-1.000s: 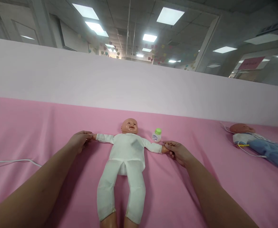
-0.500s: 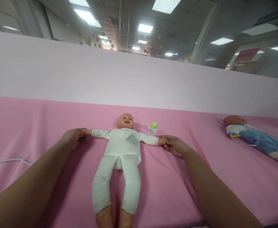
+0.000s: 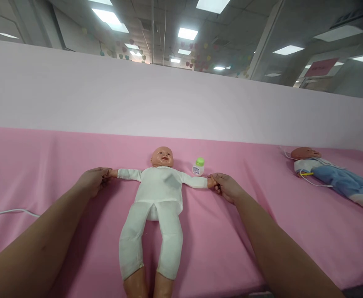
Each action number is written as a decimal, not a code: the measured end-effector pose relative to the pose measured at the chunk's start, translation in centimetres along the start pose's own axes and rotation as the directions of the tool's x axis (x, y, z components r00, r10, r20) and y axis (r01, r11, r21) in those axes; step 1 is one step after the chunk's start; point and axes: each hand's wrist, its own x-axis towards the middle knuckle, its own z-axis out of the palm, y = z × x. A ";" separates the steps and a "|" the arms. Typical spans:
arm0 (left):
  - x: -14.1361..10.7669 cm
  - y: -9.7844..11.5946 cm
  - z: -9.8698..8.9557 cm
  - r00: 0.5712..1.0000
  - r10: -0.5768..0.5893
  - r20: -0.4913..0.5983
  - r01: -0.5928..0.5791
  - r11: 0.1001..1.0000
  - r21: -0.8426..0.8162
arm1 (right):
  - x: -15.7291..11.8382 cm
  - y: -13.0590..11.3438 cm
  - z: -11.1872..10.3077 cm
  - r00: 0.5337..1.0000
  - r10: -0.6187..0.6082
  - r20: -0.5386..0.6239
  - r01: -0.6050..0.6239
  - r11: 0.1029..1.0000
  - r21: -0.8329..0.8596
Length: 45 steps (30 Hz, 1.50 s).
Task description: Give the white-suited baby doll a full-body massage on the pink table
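On its back in the middle of the pink sheet lies a baby doll [image 3: 159,186] with a white cloth body and bare plastic head, hands and lower legs. Its arms are stretched out to both sides. My left hand [image 3: 96,181] is closed around the doll's hand at the left, my fingers hiding most of it. At the right, my right hand [image 3: 227,186] pinches the doll's other hand [image 3: 211,182] between thumb and fingers. A small clear bottle [image 3: 198,169] with a green cap and a label stands just beyond the doll's arm on that side.
A second doll [image 3: 339,176] in blue and white clothes lies at the far right, with thin white tubing and a yellow piece on it. A white cord [image 3: 12,211] runs in from the left. Behind the pink sheet [image 3: 231,248] rises a white wall [image 3: 169,99] with glass above.
The view has shifted slightly. Both hands keep their hold on the doll's hands, and the right grip has closed a little more around the doll's hand.
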 end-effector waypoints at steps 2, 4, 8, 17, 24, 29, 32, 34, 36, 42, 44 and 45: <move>0.2 -0.1 0.0 0.999 -0.042 0.021 0.042 0.999 -0.022 | -0.1 -0.2 -0.1 0.999 0.012 0.033 -0.013 1.000 0.029; 0.3 -0.1 0.0 0.997 -0.046 0.060 0.048 0.998 -0.033 | -0.3 -0.4 -0.4 0.992 0.015 0.124 -0.025 0.997 0.076; 0.3 -0.3 -0.3 0.993 -0.012 0.121 0.018 0.999 -0.049 | -0.6 -0.4 -0.9 0.978 0.012 0.210 -0.039 0.991 0.125; 0.0 -0.5 -0.6 0.988 0.036 0.150 -0.043 0.998 0.040 | 0.0 0.3 -0.3 0.984 -0.034 0.172 0.032 0.999 0.012; 0.9 -0.8 -0.6 0.994 -0.014 0.109 0.013 1.000 0.013 | 0.1 0.3 -0.4 0.991 -0.024 0.129 0.018 0.998 0.053; 1.3 -1.0 -0.9 0.983 -0.002 0.182 0.006 1.000 -0.023 | -0.8 -0.4 -0.8 0.977 0.016 0.212 -0.038 0.994 0.100; 1.0 -0.9 -1.0 0.980 -0.009 0.199 0.010 1.000 -0.005 | -0.9 -0.4 -0.8 0.975 -0.002 0.222 -0.013 0.998 0.063; 0.6 -0.7 -1.0 0.980 -0.009 0.198 0.006 1.000 0.016 | -0.7 -0.2 -0.7 0.977 -0.021 0.212 0.021 1.000 0.006; 0.2 -0.5 -0.8 0.983 0.003 0.186 -0.008 1.000 0.030 | -0.4 0.0 -0.5 0.980 -0.037 0.194 0.048 0.997 -0.056; 0.3 -0.7 -0.6 0.989 0.009 0.147 -0.015 0.999 0.036 | 0.5 0.6 0.1 0.996 -0.073 0.053 0.076 0.996 -0.050; 0.6 -0.8 -0.6 0.991 0.004 0.134 -0.009 0.999 0.038 | 0.5 0.6 0.2 0.998 -0.067 0.004 0.067 0.997 -0.047; 0.7 -0.8 -0.6 0.992 -0.002 0.128 -0.002 0.999 0.036 | 0.5 0.5 0.2 0.998 -0.060 -0.008 0.060 0.998 -0.037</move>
